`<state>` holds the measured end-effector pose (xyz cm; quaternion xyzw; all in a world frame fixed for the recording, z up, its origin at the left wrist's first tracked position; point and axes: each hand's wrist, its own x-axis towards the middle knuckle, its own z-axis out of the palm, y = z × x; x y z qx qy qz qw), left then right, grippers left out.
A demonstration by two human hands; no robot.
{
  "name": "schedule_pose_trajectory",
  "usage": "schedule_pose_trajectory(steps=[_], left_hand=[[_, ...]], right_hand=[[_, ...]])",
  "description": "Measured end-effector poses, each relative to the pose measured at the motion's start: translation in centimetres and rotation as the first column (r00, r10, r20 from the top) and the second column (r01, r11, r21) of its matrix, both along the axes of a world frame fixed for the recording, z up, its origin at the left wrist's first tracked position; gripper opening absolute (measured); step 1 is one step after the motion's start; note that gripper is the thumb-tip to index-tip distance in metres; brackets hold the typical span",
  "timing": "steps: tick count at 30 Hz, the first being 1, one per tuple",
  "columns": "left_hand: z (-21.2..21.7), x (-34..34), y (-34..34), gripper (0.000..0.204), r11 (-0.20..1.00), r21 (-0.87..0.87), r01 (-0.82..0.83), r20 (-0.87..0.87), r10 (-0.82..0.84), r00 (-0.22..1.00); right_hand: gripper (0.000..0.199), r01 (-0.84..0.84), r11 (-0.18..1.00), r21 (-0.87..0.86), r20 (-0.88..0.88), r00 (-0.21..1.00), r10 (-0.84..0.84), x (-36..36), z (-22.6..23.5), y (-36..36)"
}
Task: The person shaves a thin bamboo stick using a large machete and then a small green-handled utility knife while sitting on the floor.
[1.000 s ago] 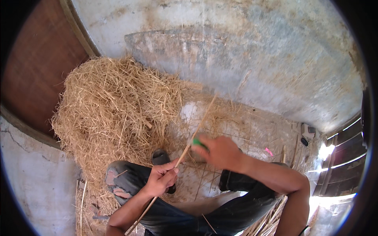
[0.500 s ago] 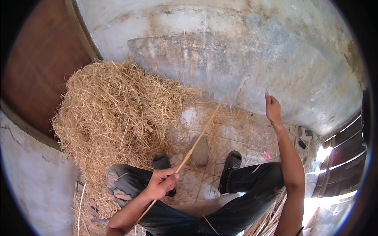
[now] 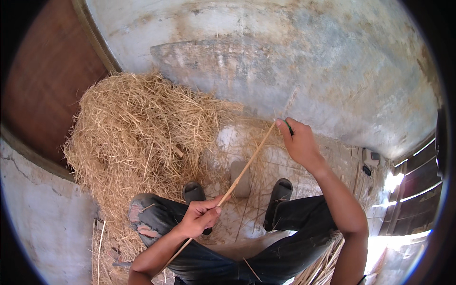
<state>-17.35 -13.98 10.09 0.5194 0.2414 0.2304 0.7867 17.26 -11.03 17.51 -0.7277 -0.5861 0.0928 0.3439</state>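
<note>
A long, thin bamboo stick slants across the middle, from under my left forearm up to the far right. My left hand is closed around its lower part, just above my left knee. At the stick's far tip, my right hand is closed on what looks like a small knife; only a dark green part shows, the rest is hidden in the fingers. The right thumb and the tool meet the stick's end or lie right beside it.
A big heap of pale shavings fills the left side. A grey block stands on the littered floor between my sandalled feet. The stained wall rises ahead. More thin sticks lie beside my right thigh.
My right hand has swung left and nearer, from out by the wall to the stick's tip. The stick has shifted slightly right within my left hand's hold.
</note>
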Motion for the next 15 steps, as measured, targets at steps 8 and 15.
schedule_pose_trajectory(steps=[8, 15], left_hand=[[-1.3, -0.7, 0.2, 0.043, 1.000, -0.016, -0.022, 0.076, 0.023, 0.997], [-0.5, -0.6, 0.4, 0.042, 0.998, -0.035, -0.043, 0.072, 0.045, 0.996]], right_hand=[[0.044, -0.280, 0.952, -0.126, 0.013, 0.959, 0.284, -5.4, -2.1, -2.1], [0.048, -0.237, 0.957, -0.166, -0.029, 0.971, 0.236, -6.7, -1.8, -2.3]])
